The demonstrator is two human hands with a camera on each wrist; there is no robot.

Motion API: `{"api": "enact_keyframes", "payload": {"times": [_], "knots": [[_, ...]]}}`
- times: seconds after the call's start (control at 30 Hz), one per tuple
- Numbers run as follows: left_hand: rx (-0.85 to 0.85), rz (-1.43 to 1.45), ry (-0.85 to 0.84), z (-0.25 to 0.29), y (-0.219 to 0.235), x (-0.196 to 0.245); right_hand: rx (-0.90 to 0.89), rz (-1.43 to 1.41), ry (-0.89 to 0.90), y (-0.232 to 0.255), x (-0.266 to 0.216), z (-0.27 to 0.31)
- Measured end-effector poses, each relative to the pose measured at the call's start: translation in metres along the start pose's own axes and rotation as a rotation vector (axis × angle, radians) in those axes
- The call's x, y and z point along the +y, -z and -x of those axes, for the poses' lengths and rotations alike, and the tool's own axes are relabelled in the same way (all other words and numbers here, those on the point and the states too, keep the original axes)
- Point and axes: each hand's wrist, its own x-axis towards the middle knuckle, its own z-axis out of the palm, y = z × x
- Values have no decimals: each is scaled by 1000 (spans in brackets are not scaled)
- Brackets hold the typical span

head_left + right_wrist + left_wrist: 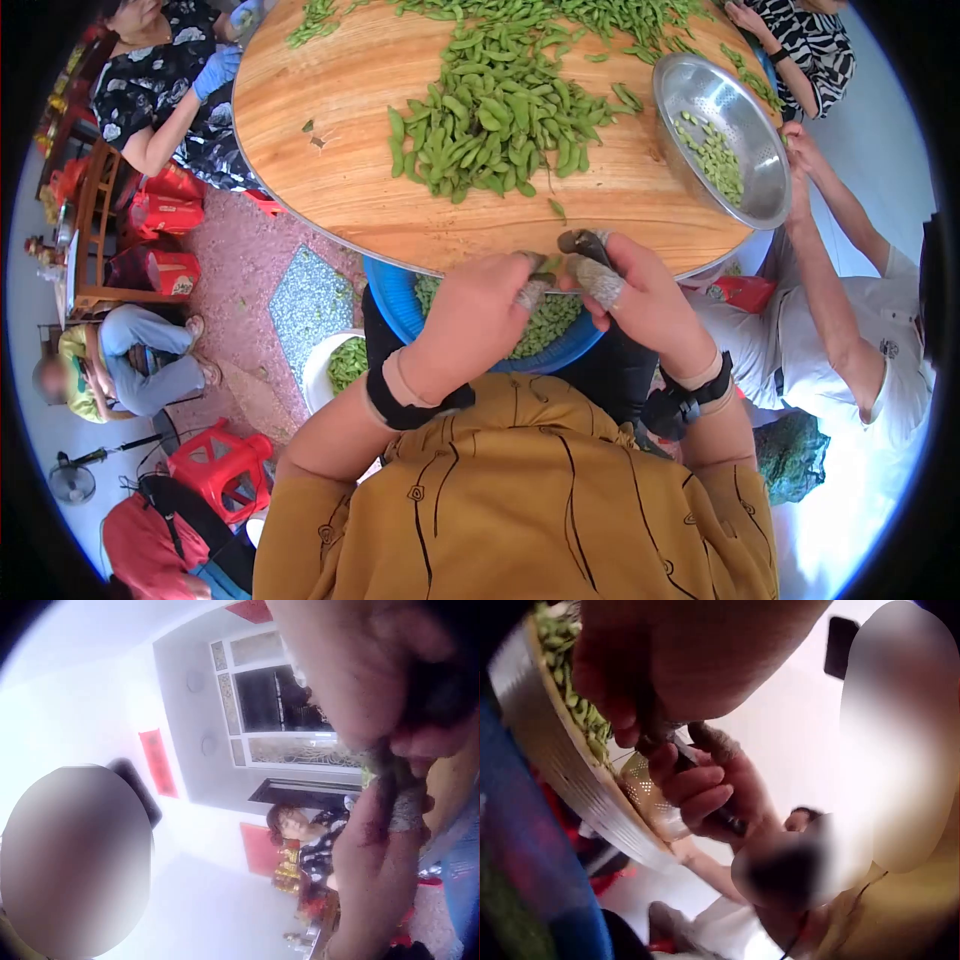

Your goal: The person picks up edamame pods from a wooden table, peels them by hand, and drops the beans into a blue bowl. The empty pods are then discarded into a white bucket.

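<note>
Over the table's near edge, my left hand (475,300) pinches a small green soybean pod (547,267) between thumb and finger. Close against it, my right hand (648,300) curls its fingers round a slim metal tool (685,753), whose exact kind I cannot tell. Greyish wraps (600,284) cover some fingertips. Beneath both hands sits a blue basin (393,298) of shelled green beans (552,322), partly hidden by hands and forearms. A heap of soybean pods (490,125) spreads over the wooden table (330,160) ahead. The right wrist view shows the fingertips nearly meeting, mostly in shadow.
At the table's right edge stands a metal colander (668,120) with some shelled beans, a seated person's hands beside it. Left of the basin is a white bucket (316,372) of green pieces. Red stools (222,465) and other people surround the table.
</note>
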Motion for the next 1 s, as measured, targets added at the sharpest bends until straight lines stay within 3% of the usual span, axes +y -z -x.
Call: {"api": "enact_keyframes", "payload": {"times": [0.07,0.2,0.4,0.47,0.6,0.67,0.7,0.77,0.8,0.87,0.9,0.93,1.0], "knots": [[-90,704,411,6,-1,-1,-2,-52,31,-8,-4,9],[-199,885,567,9,9,0,-59,21,95,-16,5,15],[-257,755,444,12,9,0,-141,109,103,-13,9,15],[-214,882,470,14,7,1,-213,-40,10,-12,5,17],[-240,818,411,14,11,0,-231,-151,-16,-15,0,17],[-169,336,217,16,7,0,-178,-119,36,-19,5,16],[-170,336,220,18,5,-1,-179,-120,34,-20,17,12],[-51,-17,-6,26,-1,0,-140,77,295,-25,45,3],[-61,-13,0,27,1,0,-141,69,286,-25,39,5],[-263,557,337,23,10,-4,-290,-124,-33,-23,15,10],[-428,997,640,21,24,-8,-292,-132,-40,-22,6,12],[-433,997,647,22,26,-12,-329,-290,-102,-22,-1,14],[-413,1655,713,23,27,-17,-363,-450,-164,-23,-5,10]]}}
